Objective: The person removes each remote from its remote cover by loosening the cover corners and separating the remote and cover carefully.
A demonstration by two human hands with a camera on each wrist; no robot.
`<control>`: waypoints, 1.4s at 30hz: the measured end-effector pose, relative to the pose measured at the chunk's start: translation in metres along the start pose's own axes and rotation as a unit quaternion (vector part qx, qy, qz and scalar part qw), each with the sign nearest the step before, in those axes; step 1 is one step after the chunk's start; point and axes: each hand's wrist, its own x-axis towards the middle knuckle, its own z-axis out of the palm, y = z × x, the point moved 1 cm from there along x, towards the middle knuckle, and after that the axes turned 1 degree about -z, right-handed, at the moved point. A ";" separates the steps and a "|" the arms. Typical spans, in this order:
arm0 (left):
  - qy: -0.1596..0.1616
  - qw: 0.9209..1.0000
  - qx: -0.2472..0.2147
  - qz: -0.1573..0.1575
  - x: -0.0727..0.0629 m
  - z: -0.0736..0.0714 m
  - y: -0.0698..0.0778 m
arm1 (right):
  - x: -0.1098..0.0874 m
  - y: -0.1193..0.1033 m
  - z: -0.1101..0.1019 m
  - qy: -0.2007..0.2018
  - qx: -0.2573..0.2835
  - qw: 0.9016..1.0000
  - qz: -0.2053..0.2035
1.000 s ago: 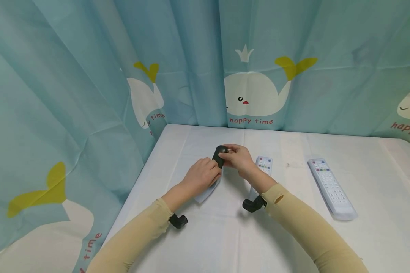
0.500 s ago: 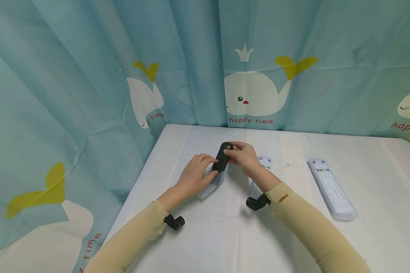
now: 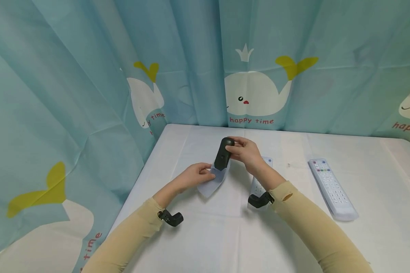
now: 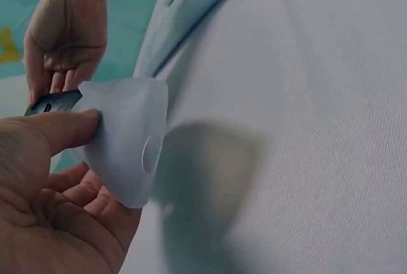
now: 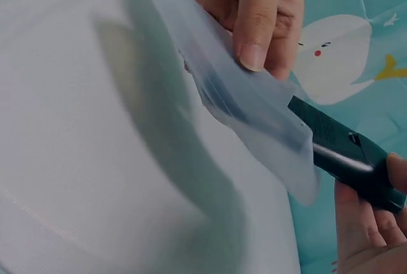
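In the head view, my right hand (image 3: 247, 154) grips the far end of a black remote control (image 3: 223, 154). The remote's other end sits inside the mouth of a translucent silicone sleeve (image 3: 210, 185), both raised above the table. My left hand (image 3: 194, 175) pinches the sleeve's edge between thumb and fingers. The left wrist view shows that thumb on top of the sleeve (image 4: 127, 140), whose closed end has a small oval hole. In the right wrist view, the remote (image 5: 337, 145) sticks out of the sleeve (image 5: 235, 89), which hangs loose around it.
Behind my right wrist lies a white remote (image 3: 258, 185) in a clear cover, partly hidden. Another covered white remote (image 3: 332, 189) lies farther right on the white table (image 3: 205, 242). A blue curtain (image 3: 191, 87) hangs behind the table and along its left side.
My left hand has slid off the black remote and down to the sleeve, uncovering more of both. My right hand has lifted the remote slightly up and to the right.
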 end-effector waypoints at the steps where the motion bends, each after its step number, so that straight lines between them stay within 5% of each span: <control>1: -0.002 1.000 -0.003 -0.002 0.000 0.000 0.000 | 0.000 0.001 0.000 -0.002 0.003 1.000 -0.001; 9: 0.004 0.999 -0.050 -0.004 -0.001 0.004 0.000 | 0.000 0.001 -0.001 -0.037 0.017 0.999 -0.019; 14: -0.027 0.998 -0.056 0.018 -0.002 0.005 0.000 | -0.001 -0.001 0.000 -0.053 -0.008 0.998 -0.020; 32: -0.072 0.992 -0.107 -0.002 -0.007 0.005 -0.002 | -0.001 -0.003 0.002 -0.002 0.013 1.000 0.004; 42: -0.025 0.989 -0.139 -0.034 -0.001 0.008 0.002 | -0.003 0.000 0.003 -0.051 0.005 0.999 -0.015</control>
